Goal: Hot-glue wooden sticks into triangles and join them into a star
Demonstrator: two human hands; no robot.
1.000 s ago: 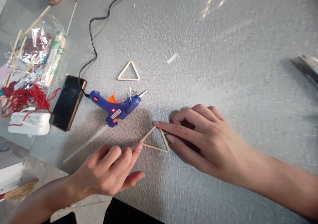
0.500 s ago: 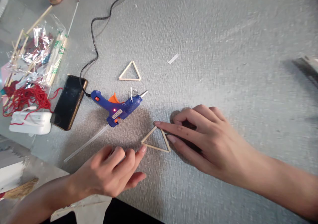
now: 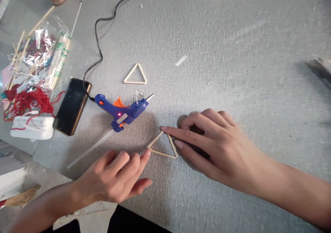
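Observation:
A small triangle of wooden sticks [image 3: 164, 154] lies flat on the table between my hands. My left hand [image 3: 120, 178] touches its left corner with the index fingertip, the thumb held apart and the other fingers curled. At the top corner rests the index fingertip of my right hand [image 3: 212, 143], while its thumb is close beside the right-hand stick. Neither hand grips anything. Beyond them lies a blue glue gun [image 3: 130, 113], its red light lit and a clear glue stick [image 3: 90, 148] coming out of its back. A second stick triangle [image 3: 134, 82] lies past the gun's nozzle.
A black cord [image 3: 99, 47] runs from the glue gun to the far edge. On the left are a phone [image 3: 72, 107], a white case [image 3: 32, 131], red yarn [image 3: 31, 103] and plastic-wrapped sticks [image 3: 58, 59]. A white strip [image 3: 180, 60] lies mid-table.
My left index fingertip has shifted slightly up and left, onto the triangle's left corner. My right hand and the triangle look unmoved.

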